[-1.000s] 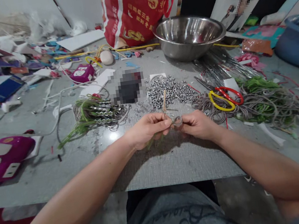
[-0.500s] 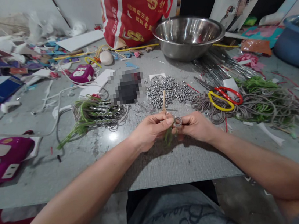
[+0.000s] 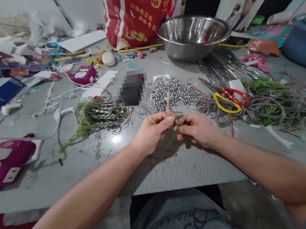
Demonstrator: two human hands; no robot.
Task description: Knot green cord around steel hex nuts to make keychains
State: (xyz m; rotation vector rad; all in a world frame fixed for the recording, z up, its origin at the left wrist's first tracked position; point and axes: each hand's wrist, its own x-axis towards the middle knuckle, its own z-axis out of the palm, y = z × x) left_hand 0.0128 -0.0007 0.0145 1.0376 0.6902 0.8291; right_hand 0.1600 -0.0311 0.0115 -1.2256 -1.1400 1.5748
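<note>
My left hand (image 3: 155, 131) is closed in a pinch on a grey and green cord, thumb on top. Facing it, my right hand (image 3: 197, 129) pinches the same cord, whose coiled grey loop (image 3: 180, 117) shows between the two hands. Blurred green strands (image 3: 169, 140) hang beneath the fingers. A thin wooden stick (image 3: 168, 100) juts up beyond my left fingertips; its lower end is hidden. Just past the hands lies a pile of small shiny metal beads (image 3: 175, 90).
Left of the hands lies a bundle of beaded cords (image 3: 96, 116). Scissors (image 3: 226, 100) with red and yellow handles rest on loose grey and green cords (image 3: 277, 106) to the right. Behind stand a steel bowl (image 3: 195, 38) and a red bag (image 3: 136, 14). Purple power strips (image 3: 8, 161) sit left.
Both hands stay in place, fingers shifting slightly. The grey loop has moved up a little, and more green cord shows between the fingers.
</note>
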